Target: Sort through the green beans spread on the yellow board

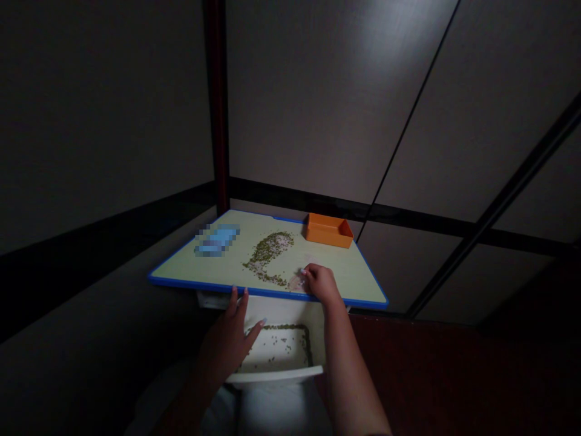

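Observation:
A spread of small green grains, mung-bean-like and mixed with paler bits (272,247), lies across the middle of the pale tabletop (336,266). At its near right end, my right hand (321,282) is closed in a pinch beside a small pinkish-pale patch of grains (297,281). What the fingertips hold, if anything, is too small to make out. My left hand (233,330) has its fingers apart, two tips at the table's blue front edge and the thumb over the pulled-out white drawer (276,376). More green grains (284,348) lie in the drawer, many along its inner edges.
An orange open box (329,231) stands at the back right corner of the table. A blurred light-blue item (218,240) lies at the left. Panelled walls (318,109) rise close behind and to the left; a dark red floor (436,369) shows at right.

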A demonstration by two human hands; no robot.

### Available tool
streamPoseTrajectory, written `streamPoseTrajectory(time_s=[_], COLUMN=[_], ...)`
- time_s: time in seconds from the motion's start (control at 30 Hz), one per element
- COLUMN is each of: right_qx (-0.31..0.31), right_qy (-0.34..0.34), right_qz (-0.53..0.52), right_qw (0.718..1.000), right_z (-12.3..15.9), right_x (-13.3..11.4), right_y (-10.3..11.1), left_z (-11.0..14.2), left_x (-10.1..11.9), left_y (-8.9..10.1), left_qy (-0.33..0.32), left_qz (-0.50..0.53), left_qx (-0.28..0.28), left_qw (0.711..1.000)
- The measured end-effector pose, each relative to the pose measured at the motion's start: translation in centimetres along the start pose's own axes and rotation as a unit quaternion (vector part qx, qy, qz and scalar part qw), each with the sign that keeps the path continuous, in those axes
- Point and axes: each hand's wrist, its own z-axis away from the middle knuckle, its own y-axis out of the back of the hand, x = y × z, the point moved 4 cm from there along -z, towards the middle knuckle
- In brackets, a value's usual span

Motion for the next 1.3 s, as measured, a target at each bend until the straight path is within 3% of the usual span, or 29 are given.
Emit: streamPoseTrajectory(time_s=[0.27,0.43,0.73,1.0,1.13,1.3], right_qx=[-0.018,0.016,0.005,-0.004,0.028,0.023], right_qy=[0.015,0.001,0.008,0.046,0.012,-0.017], right_qz=[-0.052,-0.011,0.041,-0.021,0.011,0.049], right_qw=[0.998,1.000,0.999,0.999,0.999,0.998], right_z=[-0.2,-0.2,0.2,0.2,0.1,-0.1], right_x=[0.8,0.5,-1.3,-1.3,-0.3,0.7], right_y=[-0.9,-0.4,0.4,0.1,0.1,-0.1], left_z=[0.1,0.0,-0.1,-0.1,-0.1,-0.1], left_x=[-0.2,-0.2,0.0,-0.1,-0.2,-0.2], left_y=[-0.3,-0.4,-0.2,-0.3,-0.5,-0.5], left_qy=[-0.002,0.001,-0.003,-0.004,0.002,-0.001], left_qz=[-0.001,-0.006,-0.002,0.009,0.011,0.013], left_qx=[-0.009,0.000,0.003,0.010,-0.008,0.003], left_qw=[1.000,1.000,1.000,1.000,1.000,1.000])
